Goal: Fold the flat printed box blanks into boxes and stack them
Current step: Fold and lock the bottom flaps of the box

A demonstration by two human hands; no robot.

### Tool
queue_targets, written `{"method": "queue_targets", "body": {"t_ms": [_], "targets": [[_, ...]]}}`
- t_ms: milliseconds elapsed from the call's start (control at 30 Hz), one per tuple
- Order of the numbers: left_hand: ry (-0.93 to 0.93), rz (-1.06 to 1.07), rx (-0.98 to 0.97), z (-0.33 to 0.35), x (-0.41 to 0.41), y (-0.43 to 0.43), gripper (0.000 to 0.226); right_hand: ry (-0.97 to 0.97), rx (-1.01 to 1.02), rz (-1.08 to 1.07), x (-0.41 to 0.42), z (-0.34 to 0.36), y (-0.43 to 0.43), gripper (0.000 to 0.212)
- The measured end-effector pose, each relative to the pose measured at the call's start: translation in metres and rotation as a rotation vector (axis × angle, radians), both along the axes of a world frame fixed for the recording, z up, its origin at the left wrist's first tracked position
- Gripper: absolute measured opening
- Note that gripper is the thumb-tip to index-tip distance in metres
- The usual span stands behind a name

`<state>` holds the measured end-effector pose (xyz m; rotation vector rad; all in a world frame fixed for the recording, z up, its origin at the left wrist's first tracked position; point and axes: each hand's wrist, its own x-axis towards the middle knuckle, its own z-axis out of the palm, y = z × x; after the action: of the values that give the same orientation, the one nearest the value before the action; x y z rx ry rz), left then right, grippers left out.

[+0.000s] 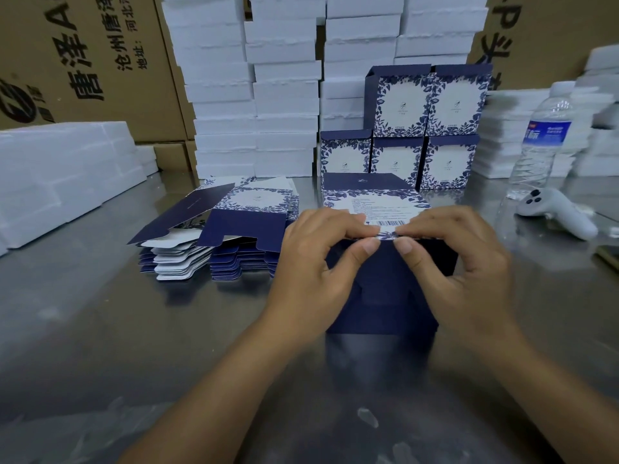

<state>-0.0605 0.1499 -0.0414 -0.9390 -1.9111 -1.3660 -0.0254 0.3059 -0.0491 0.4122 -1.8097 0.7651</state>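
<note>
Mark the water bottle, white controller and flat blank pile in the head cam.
water bottle (546, 131): head view, on its blue label.
white controller (557, 213): head view, middle of its body.
flat blank pile (246, 226): head view, on the top blank's navy flap.

The left hand and right hand hid the box's side edges; its label print was too small to read. The water bottle was blurred.
</note>
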Motion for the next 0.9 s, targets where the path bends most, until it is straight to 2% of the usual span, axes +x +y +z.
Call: {"method": "queue_targets", "body": {"t_ms": [167, 300, 433, 600, 767, 900], "targets": [[-0.099, -0.048, -0.021, 0.004, 0.000, -0.005, 0.011, -0.024, -0.009, 0.014, -0.001, 0.000, 0.005, 0.002], [-0.202, -0.106, 0.033, 0.005, 0.000, -0.008, 0.011, -0.047, -0.045, 0.028, -0.002, 0.002, 0.004, 0.009], [-0.176, -0.089, 0.020, 0.006, 0.000, -0.008, 0.021, -0.063, -0.065, 0.041, -0.001, 0.003, 0.002, 0.008], [-0.173, -0.118, 0.030, 0.005, -0.002, -0.009, 0.021, -0.090, -0.102, 0.051, 0.001, 0.003, 0.005, 0.004], [-0.206, -0.163, 0.024, 0.005, -0.007, -0.014, 0.007, -0.129, -0.146, 0.031, 0.000, 0.001, 0.006, 0.006], [-0.124, -0.084, -0.013, 0.006, -0.014, -0.022, 0.008, -0.162, -0.164, 0.047, -0.002, 0.002, 0.006, 0.004]]}}
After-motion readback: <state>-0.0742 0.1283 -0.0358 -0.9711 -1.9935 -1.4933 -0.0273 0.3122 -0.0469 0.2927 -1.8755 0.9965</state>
